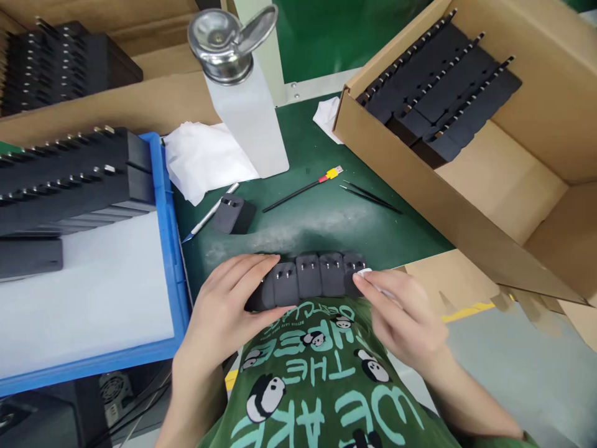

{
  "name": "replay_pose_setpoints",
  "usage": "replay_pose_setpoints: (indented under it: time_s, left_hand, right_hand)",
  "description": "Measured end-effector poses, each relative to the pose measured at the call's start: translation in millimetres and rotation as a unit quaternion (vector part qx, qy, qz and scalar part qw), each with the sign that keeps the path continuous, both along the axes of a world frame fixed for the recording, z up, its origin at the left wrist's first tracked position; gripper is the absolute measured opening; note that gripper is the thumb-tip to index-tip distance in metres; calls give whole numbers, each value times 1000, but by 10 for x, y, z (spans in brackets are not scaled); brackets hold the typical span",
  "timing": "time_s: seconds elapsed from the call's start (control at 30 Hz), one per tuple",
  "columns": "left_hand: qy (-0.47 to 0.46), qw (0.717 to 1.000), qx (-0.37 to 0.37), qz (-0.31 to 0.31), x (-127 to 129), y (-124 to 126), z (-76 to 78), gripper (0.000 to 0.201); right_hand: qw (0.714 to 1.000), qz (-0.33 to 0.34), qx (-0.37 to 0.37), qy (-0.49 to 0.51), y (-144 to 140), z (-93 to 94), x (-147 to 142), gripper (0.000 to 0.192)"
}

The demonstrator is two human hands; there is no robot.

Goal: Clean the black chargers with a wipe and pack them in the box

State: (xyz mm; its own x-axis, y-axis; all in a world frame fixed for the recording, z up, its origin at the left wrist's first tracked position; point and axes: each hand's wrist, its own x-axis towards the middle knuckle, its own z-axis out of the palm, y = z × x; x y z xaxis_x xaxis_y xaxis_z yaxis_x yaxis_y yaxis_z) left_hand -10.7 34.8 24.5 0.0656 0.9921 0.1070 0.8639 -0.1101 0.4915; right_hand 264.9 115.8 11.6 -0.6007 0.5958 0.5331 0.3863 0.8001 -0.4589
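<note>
Holding the row of black adapters [310, 280] at the near edge of the green mat [326, 218]: my left hand [224, 311] clasps its left end, my right hand [401, 317] pinches a white wipe [364, 272] against its right end.

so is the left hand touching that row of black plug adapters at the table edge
Touching. The head view shows the left hand lying over the left end of the row of black plug adapters, fingers on top.
</note>
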Motion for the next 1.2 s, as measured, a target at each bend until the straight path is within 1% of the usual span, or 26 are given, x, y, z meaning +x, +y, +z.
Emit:
replay_pose_setpoints:
  time_s: [0.13, 0.2, 0.27, 0.33, 0.37, 0.4, 0.43, 0.47, 0.5, 0.53, 0.6, 0.67, 0.7, 0.8, 0.9, 0.97, 1.03, 1.07, 1.1, 1.13, 1.17, 1.2]
  left_hand:
    - [-9, 1000, 6, -2, 16, 17, -5, 55]
    - [-14, 1000, 2, 2, 29, 23, -8, 54]
    - [-17, 1000, -2, 6, 34, 19, -5, 57]
    - [-19, 1000, -10, 11, 19, -4, 12, 65]
    - [-23, 1000, -12, 15, 1, -23, 25, 70]
    - [-29, 999, -10, 20, -23, -49, 40, 75]
    - [-36, 999, -5, 26, -53, -79, 54, 79]
    - [-43, 999, 0, 33, -87, -113, 64, 81]
    - [-47, 998, 4, 39, -122, -149, 68, 81]
    - [-50, 998, 3, 43, -157, -185, 64, 80]
    - [-51, 998, -12, 47, -215, -252, 30, 72]
    - [-58, 997, -27, 45, -251, -302, -32, 64]
    - [-64, 996, -30, 44, -261, -318, -68, 61]
    - [-88, 995, -23, 47, -274, -336, -158, 59]
    - [-99, 994, -11, 43, -281, -327, -202, 58]
    - [-101, 994, -6, 35, -287, -319, -213, 55]
    - [-99, 995, -6, 30, -288, -316, -223, 52]
    - [-98, 995, -7, 31, -286, -318, -230, 52]
    - [-95, 995, -9, 33, -282, -321, -237, 54]
    - [-92, 995, -11, 38, -277, -326, -244, 56]
    - [-89, 995, -12, 44, -271, -331, -252, 59]
    - [-86, 995, -13, 48, -266, -336, -258, 62]
  right_hand:
    - [998, 40, -4, -38, 13, -50, 38, 58]
    - [995, 70, -7, -71, 20, -24, 114, 56]
    - [989, 110, -18, -97, 36, 59, 197, 51]
    - [981, 158, -65, -91, 57, 175, 250, 46]
    - [978, 168, -96, -74, 67, 231, 257, 44]
    - [978, 159, -129, -46, 73, 275, 249, 42]
    - [978, 131, -161, -11, 75, 303, 227, 40]
    - [980, 86, -181, 22, 72, 311, 194, 38]
    - [982, 32, -183, 41, 64, 301, 153, 35]
    - [985, -15, -169, 44, 51, 276, 109, 33]
    - [993, -70, -94, 17, 12, 199, 20, 33]
    - [996, -83, -8, -32, -41, 129, -71, 37]
    - [995, -79, 18, -55, -73, 105, -127, 39]
    - [993, -51, 48, -93, -192, 87, -382, 39]
    - [993, -4, 70, -90, -320, 113, -763, 31]
    - [991, 50, 84, -87, -383, 146, -988, 25]
    - [985, 139, 62, -84, -408, 197, -1084, 22]
    - [980, 178, 35, -78, -402, 228, -1064, 22]
    - [979, 190, 4, -68, -384, 259, -999, 23]
    - [984, 164, -23, -58, -356, 286, -898, 26]
    - [993, 99, -33, -54, -321, 305, -773, 28]
    - [998, 18, -26, -54, -285, 312, -644, 31]
